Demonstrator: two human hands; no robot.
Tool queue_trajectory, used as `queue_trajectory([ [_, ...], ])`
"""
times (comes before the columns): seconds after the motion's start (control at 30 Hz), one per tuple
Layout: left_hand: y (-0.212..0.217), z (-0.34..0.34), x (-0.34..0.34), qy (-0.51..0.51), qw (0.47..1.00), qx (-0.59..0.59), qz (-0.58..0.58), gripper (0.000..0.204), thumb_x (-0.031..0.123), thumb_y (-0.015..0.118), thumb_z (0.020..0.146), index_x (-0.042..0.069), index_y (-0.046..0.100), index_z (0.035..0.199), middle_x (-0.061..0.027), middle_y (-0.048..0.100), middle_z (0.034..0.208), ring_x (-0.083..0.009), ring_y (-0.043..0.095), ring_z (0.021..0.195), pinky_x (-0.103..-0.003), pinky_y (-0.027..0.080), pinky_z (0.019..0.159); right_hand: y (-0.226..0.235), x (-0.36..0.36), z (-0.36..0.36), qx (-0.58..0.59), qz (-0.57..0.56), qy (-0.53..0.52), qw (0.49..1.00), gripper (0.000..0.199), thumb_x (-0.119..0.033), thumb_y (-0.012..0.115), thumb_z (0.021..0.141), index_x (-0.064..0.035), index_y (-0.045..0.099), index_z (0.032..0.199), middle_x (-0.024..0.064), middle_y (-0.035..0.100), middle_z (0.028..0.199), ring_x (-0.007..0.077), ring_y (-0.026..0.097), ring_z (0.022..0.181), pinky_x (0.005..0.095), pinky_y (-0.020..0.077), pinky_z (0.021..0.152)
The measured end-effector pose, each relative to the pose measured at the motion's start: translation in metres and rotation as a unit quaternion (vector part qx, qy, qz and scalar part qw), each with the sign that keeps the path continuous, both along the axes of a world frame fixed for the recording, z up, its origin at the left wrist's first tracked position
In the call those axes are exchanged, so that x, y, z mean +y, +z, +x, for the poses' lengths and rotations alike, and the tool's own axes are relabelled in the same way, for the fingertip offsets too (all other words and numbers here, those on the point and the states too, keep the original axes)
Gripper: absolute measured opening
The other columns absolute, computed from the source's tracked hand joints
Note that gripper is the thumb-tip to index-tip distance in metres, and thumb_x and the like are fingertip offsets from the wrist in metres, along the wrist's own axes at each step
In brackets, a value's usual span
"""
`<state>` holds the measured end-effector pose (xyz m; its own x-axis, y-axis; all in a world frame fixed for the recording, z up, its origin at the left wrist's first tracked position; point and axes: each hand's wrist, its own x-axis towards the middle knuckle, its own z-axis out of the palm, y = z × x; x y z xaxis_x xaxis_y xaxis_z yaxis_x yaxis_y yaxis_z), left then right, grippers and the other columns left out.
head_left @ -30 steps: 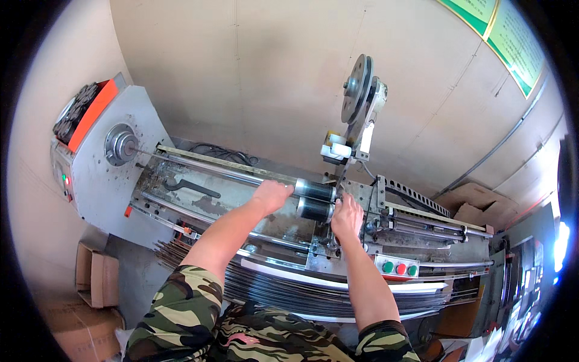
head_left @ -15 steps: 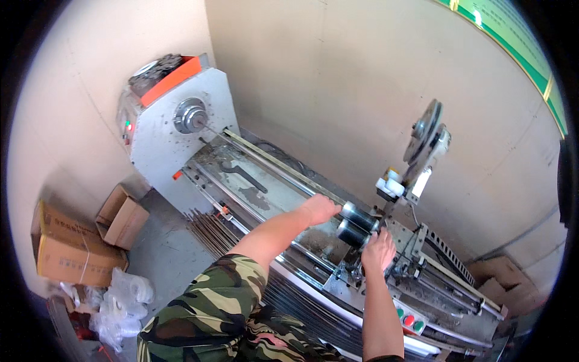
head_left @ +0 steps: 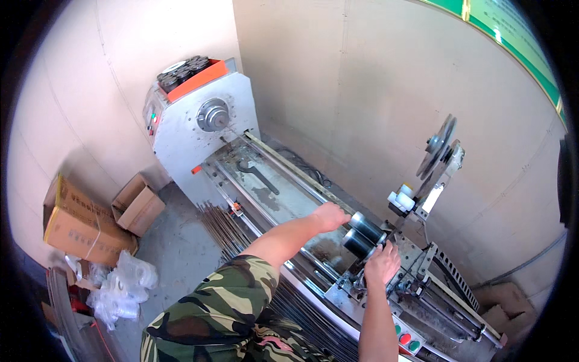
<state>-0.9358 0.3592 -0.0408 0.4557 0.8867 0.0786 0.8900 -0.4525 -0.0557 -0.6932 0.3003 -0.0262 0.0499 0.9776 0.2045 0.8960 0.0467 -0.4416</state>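
Observation:
Two dark cylindrical rollers [head_left: 365, 234] with shiny ends lie side by side on the carriage of a long machine. At their far left end is my left hand [head_left: 330, 217], fingers curled together beside the long metal rod [head_left: 295, 176]; what they pinch is hidden. My right hand [head_left: 382, 264] rests against the rollers' right end with its fingers bent inward, and whatever lies beneath them is covered. Toward the far left, the rod runs to a round chuck [head_left: 215, 115] on the grey headstock [head_left: 187, 133].
A hook spanner [head_left: 258, 177] lies on the machine bed. A grooved wheel [head_left: 437, 148] stands on an arm behind the carriage. Push buttons [head_left: 405, 339] sit beside my right forearm. Cardboard boxes [head_left: 84, 223], clear plastic wrap [head_left: 123, 289] and thin metal rods [head_left: 220, 232] are at left.
The whole view has shifted, so the machine appears farther right and lower. Both hands stay at the two ends of the rollers.

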Motion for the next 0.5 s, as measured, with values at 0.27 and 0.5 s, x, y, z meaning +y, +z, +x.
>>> queue_trajectory([
  [0.27, 0.004, -0.010, -0.014, 0.014, 0.999, -0.034, -0.004, 0.024, 0.010, 0.056, 0.085, 0.011, 0.063, 0.108, -0.0158, 0.068, 0.091, -0.0349, 0.067, 0.093, -0.047, 0.052, 0.082, -0.013, -0.003, -0.004, 0.021, 0.034, 0.010, 0.999, 0.040, -0.029, 0.054, 0.097, -0.0053, 0.057, 0.129, 0.0268, 0.051, 0.140, 0.0397, 0.052, 0.123, 0.0496, 0.0337, 0.109],
  [0.5, 0.000, -0.005, -0.006, -0.008, 1.000, 0.019, 0.005, 0.015, 0.007, 0.054, 0.085, 0.009, 0.060, 0.099, -0.0124, 0.069, 0.092, -0.0314, 0.066, 0.093, -0.045, 0.051, 0.082, -0.014, -0.003, -0.001, 0.037, 0.044, -0.011, 0.998, 0.040, -0.028, 0.053, 0.097, -0.0027, 0.055, 0.128, 0.0265, 0.050, 0.140, 0.0389, 0.050, 0.125, 0.0501, 0.0319, 0.109],
])
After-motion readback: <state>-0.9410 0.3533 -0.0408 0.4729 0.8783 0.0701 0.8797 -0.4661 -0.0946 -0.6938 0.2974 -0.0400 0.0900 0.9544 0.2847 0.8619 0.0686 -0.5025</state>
